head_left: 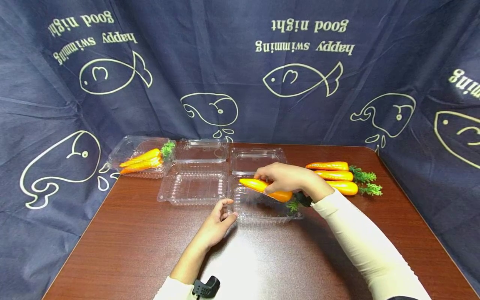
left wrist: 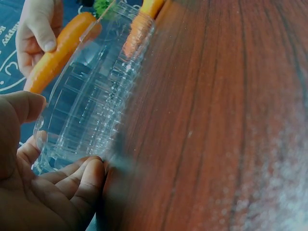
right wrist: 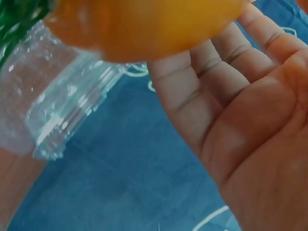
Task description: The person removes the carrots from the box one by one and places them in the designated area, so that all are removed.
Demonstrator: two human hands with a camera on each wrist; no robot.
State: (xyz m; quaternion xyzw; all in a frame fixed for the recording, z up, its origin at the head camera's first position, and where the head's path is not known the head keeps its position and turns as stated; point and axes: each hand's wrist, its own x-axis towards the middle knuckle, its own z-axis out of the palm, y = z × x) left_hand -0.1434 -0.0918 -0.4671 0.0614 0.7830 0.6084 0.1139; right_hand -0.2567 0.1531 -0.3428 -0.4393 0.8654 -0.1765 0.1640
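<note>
My right hand [head_left: 283,177] grips an orange carrot [head_left: 282,196] with a green leafy top, holding it over the right-hand clear plastic container [head_left: 258,218]. This container lies with its lid [head_left: 258,160] folded back behind it. At the container's near-left corner, my left hand [head_left: 217,223] holds the rim between thumb and curled fingers, and the left wrist view shows these fingers [left wrist: 91,173] around the corner. Only part of the carrot [right wrist: 154,29] fits in the right wrist view, against the fingers. There its leafy end hangs above the container wall [right wrist: 72,110].
A second open clear container [head_left: 195,200] stands to the left. Beyond it, a closed clear box [head_left: 123,146] holds carrots [head_left: 144,160]. Three more carrots [head_left: 331,176] lie in a row at the right of the brown table [head_left: 123,241]. Blue printed cloth [head_left: 240,75] surrounds the back.
</note>
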